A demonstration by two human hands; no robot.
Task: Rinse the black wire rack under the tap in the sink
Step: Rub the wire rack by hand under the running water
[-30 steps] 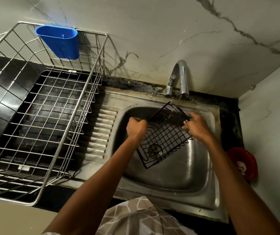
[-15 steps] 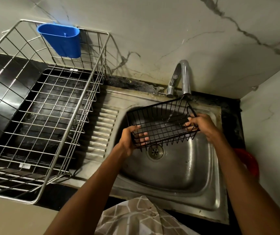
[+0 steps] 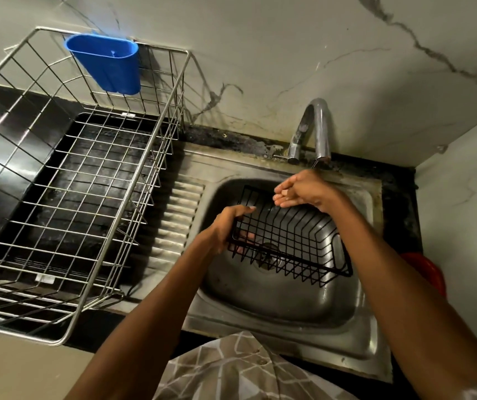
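The black wire rack [image 3: 295,241] hangs open side up over the steel sink [image 3: 274,301], above the drain. My left hand [image 3: 228,226] grips its left end, thumb over the rim and fingers underneath. My right hand [image 3: 303,192] is off the rack, fingers apart and slightly cupped just above its back rim, below the spout of the chrome tap [image 3: 316,131]. I cannot tell whether water is running.
A large silver wire dish basket [image 3: 81,197] sits on the black counter to the left, with a blue plastic cup holder [image 3: 107,64] hooked on its back rail. A red object [image 3: 427,272] lies at the sink's right. Marble walls close in behind and at right.
The rack has tipped from upright on edge to level, open side up, and sunk lower over the drain. My right hand has let go of it and moved up under the spout.
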